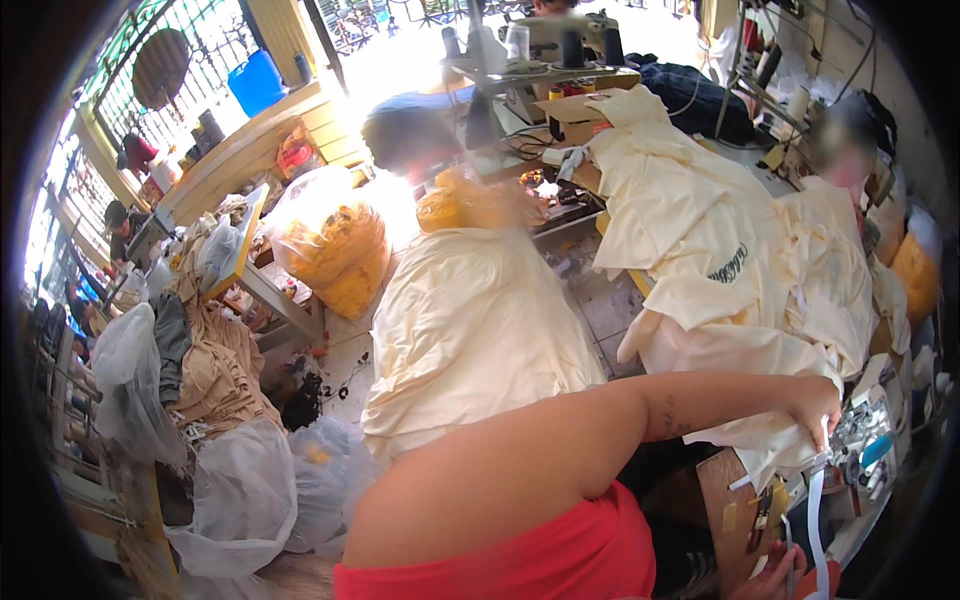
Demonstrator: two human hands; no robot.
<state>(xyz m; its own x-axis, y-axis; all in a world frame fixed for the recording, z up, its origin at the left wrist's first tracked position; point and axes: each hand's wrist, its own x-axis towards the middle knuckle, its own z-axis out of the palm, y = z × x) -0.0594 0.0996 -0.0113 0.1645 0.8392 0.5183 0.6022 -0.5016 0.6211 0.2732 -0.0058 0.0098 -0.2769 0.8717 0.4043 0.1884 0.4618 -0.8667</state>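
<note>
My left arm reaches across to the right. My left hand (816, 402) is closed at the edge of a cream cloth (765, 435), fingers bent down beside a sewing machine (880, 430). A narrow white strip (816, 520) runs from the machine, just below those fingers, down to the lower edge. Low at the right, my right hand (776, 574) is partly cut off by the picture's edge. Its fingers are closed around a thin grey tool (788, 535) beside the strip; the tool's kind is unclear. The cream cloth spreads from the machine over the worktable, dark lettering on one piece.
A large cream cloth pile (480, 330) lies in front of me. Clear plastic bags (240, 490) and beige garments (215, 360) crowd the left. A bag of yellow cloth (335, 240) stands behind. Small tools (762, 515) lie on the wooden tabletop (718, 490). Other people sit at the back and right.
</note>
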